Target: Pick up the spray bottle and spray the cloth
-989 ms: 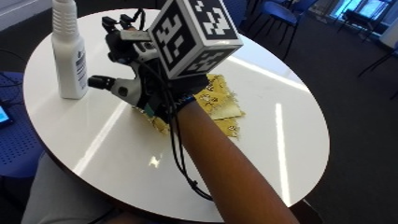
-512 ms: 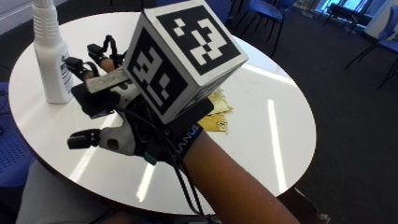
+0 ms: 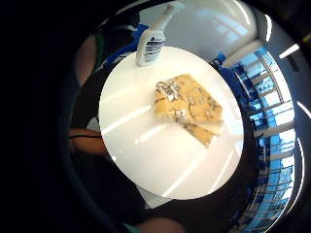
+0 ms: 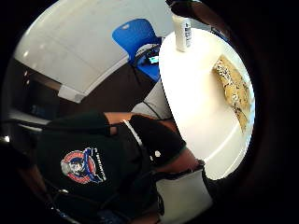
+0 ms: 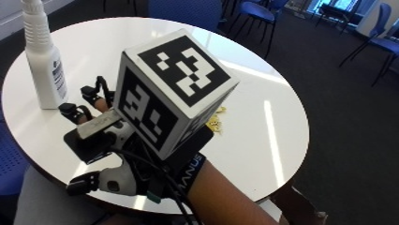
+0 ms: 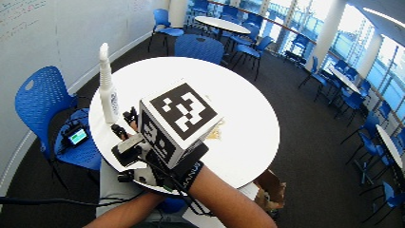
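A white spray bottle (image 5: 43, 70) stands upright near the left edge of the round white table (image 5: 262, 122). My gloved right hand (image 5: 103, 140) hovers over the table's near edge, just right of the bottle and not touching it. Its fingers (image 5: 93, 93) reach out relaxed and hold nothing. The yellow patterned cloth (image 3: 189, 107) lies flat and partly folded mid-table, past the hand. In the outside view only a yellow corner of the cloth (image 5: 215, 123) shows. The palm views show the bottle (image 3: 153, 41) and the cloth (image 4: 233, 91) from well above the table.
A blue chair (image 6: 44, 99) stands left of the table, with a lit device (image 6: 77, 137) on a seat below it. More blue chairs (image 6: 196, 47) and tables (image 6: 221, 23) stand behind. A brown box (image 6: 269, 187) sits on the floor at the right.
My hand has come away from over the cloth and drawn back toward the table's near edge, to the right of the bottle. The outside picture has shifted too.
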Motion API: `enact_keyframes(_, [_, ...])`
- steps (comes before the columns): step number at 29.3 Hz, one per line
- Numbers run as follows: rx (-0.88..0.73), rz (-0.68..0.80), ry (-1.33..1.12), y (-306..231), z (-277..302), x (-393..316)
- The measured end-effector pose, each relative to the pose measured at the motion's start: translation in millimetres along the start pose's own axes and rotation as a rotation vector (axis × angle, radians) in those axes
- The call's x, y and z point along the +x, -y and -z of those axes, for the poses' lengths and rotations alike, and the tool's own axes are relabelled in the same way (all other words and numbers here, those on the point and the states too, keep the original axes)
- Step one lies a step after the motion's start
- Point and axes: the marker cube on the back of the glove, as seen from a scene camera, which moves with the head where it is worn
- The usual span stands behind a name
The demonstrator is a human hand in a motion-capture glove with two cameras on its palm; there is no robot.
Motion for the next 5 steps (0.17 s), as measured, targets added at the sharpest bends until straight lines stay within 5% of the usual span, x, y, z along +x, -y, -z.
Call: enact_keyframes(5, [-0.012, 0.014, 0.011, -5.0, -1.8, -5.9])
